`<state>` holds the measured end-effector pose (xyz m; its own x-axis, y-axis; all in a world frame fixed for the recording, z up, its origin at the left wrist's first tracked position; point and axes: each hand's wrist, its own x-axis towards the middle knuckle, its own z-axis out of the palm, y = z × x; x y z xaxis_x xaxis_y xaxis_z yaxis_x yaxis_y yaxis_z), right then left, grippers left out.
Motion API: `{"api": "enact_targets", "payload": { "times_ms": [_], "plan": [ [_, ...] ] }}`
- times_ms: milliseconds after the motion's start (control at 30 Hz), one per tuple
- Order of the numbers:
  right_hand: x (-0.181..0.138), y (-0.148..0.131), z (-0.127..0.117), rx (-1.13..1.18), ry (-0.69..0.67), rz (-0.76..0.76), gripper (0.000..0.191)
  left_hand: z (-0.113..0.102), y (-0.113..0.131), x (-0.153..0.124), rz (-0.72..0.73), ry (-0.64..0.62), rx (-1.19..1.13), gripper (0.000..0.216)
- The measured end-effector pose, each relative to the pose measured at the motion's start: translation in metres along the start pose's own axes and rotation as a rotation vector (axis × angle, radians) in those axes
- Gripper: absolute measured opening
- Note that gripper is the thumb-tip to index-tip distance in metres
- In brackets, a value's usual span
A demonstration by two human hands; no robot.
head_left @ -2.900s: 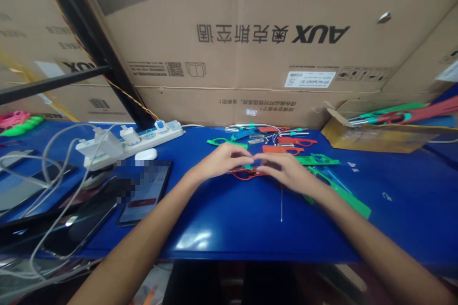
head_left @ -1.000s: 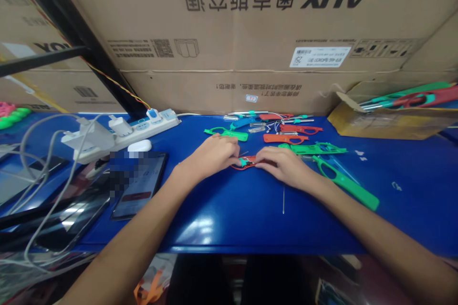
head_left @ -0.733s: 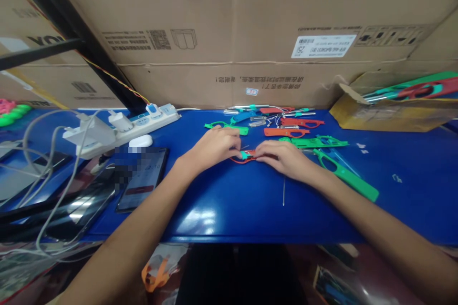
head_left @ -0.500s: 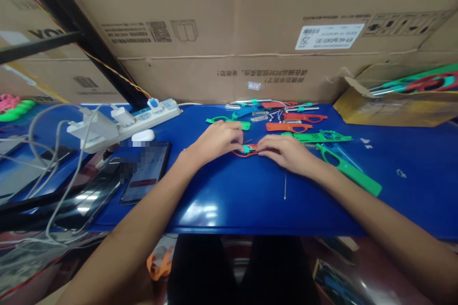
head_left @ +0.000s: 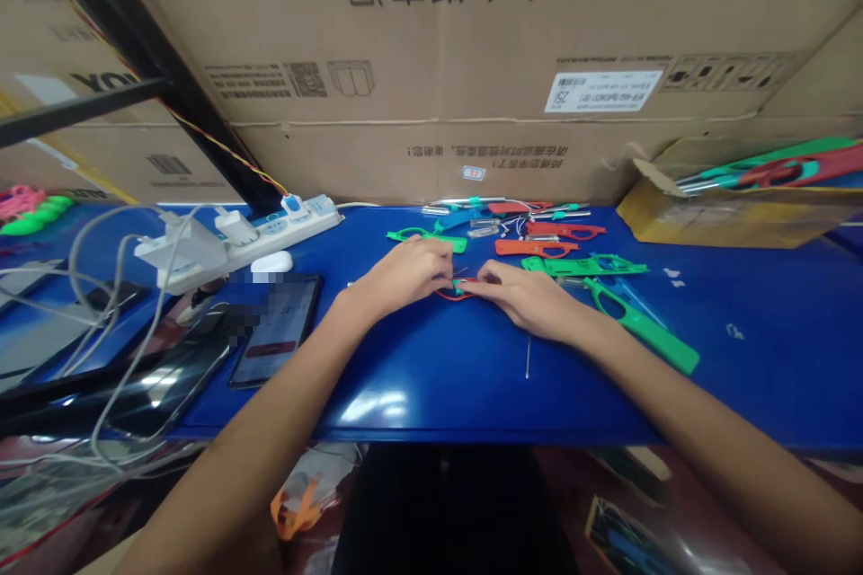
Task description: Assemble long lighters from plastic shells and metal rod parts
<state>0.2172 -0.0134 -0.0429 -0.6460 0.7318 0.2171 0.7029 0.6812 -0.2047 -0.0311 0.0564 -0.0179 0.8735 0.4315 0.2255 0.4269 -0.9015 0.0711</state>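
Left grip (head_left: 413, 268) and right grip (head_left: 529, 296) hold a red casing (head_left: 462, 295) well inside the near table edge (head_left: 431, 432)

Rod (head_left: 528, 357) before right hand (head_left: 529, 298), free tabletop (head_left: 418, 373) leftward

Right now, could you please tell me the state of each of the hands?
Left hand: closed, holding the red casing near its left end.
Right hand: touching that casing; whether it grips cannot be told.

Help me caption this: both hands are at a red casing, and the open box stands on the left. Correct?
Wrong side: the head view shows the open box on the right. Left hand and right hand are at the red casing.
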Motion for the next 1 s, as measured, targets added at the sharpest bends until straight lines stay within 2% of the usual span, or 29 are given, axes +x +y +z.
{"api": "enact_targets", "payload": {
  "times_ms": [133,300,433,567,700,867,1000],
  "plan": [
    [0.0,-0.004,-0.002,0.012,-0.002,0.014,0.041,-0.008,-0.006,-0.004,-0.025,-0.014,-0.041,0.011],
    [0.002,-0.012,-0.008,-0.061,0.006,-0.01,0.036,-0.014,-0.013,-0.008,-0.171,0.02,-0.097,0.025],
    [0.005,-0.016,-0.007,-0.091,0.003,-0.029,0.037,-0.007,-0.011,-0.005,-0.181,-0.032,-0.118,0.027],
    [0.006,-0.012,-0.01,0.042,0.011,-0.026,0.041,0.002,-0.004,0.001,-0.176,-0.017,-0.136,0.032],
    [0.0,0.005,-0.029,0.093,0.125,0.026,0.047,0.01,0.003,0.007,-0.234,0.044,-0.16,0.037],
    [-0.019,0.042,-0.06,0.063,0.284,0.151,0.031,0.021,0.009,0.011,-0.335,0.057,-0.242,0.039],
    [-0.04,0.074,-0.075,0.036,0.382,0.284,0.029,0.024,0.006,0.011,-0.377,0.041,-0.275,0.034]
  ]
}}
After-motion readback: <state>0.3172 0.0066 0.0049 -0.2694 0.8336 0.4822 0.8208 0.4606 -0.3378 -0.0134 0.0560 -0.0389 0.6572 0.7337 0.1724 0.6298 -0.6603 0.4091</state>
